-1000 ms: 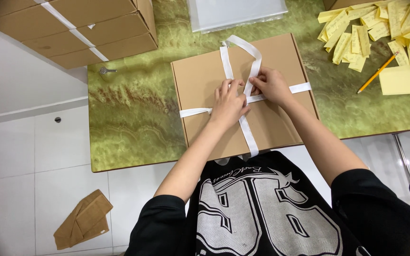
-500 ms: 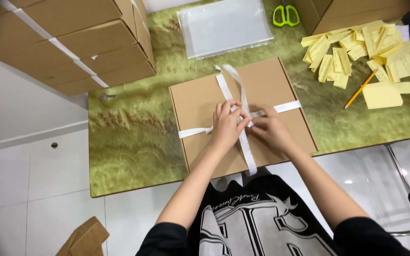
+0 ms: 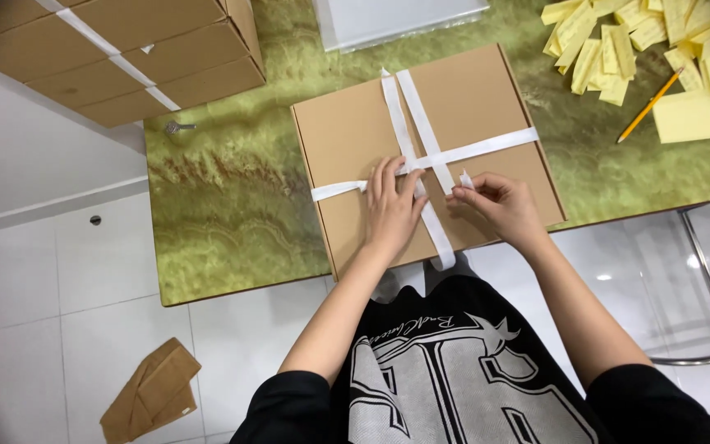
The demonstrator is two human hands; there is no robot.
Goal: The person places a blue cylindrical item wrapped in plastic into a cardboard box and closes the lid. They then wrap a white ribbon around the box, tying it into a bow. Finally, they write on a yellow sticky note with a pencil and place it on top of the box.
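Observation:
A flat brown cardboard box (image 3: 347, 123) lies on a green marbled table (image 3: 223, 205). A white ribbon (image 3: 486, 148) crosses it lengthwise and sideways. My left hand (image 3: 389, 205) lies flat on the box, its fingers pressing on the ribbon where the bands cross. My right hand (image 3: 499, 205) is just right of it and pinches a short end of the ribbon between its fingertips. One ribbon tail hangs over the near edge of the box.
Stacked taped cardboard boxes (image 3: 125, 49) stand at the far left. Several yellow paper slips (image 3: 634, 41), a yellow notepad (image 3: 688, 119) and a pencil (image 3: 649, 105) lie at the right. A clear plastic sleeve (image 3: 396, 16) lies behind the box. A key (image 3: 178, 127) rests on the table. Crumpled cardboard (image 3: 149, 395) lies on the white floor.
My right hand has moved toward the near right of the crossing and now pinches a ribbon end. My left hand stays pressed on the crossing. The view has shifted.

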